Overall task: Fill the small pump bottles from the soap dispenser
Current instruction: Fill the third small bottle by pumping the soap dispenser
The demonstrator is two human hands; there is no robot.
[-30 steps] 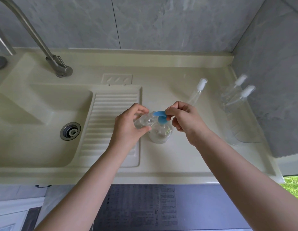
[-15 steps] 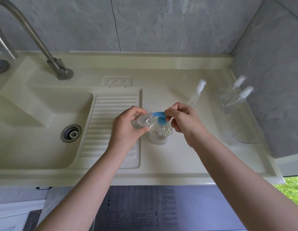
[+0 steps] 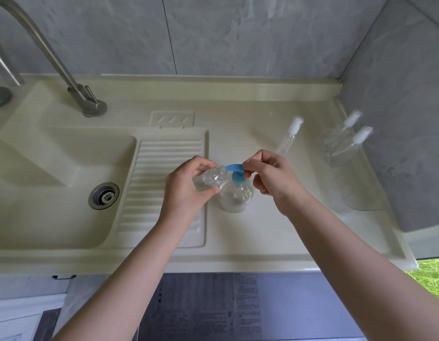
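The left hand (image 3: 186,190) grasps a small bottle (image 3: 208,179), tilted, its mouth at the blue spout of the soap dispenser (image 3: 235,193), mid-surface. The right hand (image 3: 270,175) pinches the pump head. Nothing has shifted over the last second; filling seems ongoing.

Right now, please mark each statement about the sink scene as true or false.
1. The left hand holds a small clear bottle tilted toward the blue pump spout. True.
2. The right hand lies flat on the counter. False: its fingers pinch the blue pump head.
3. The soap dispenser stands inside the basin. False: it stands on the counter, right of the ribbed drainboard.
4. White-capped bottles stand near the right wall. True.
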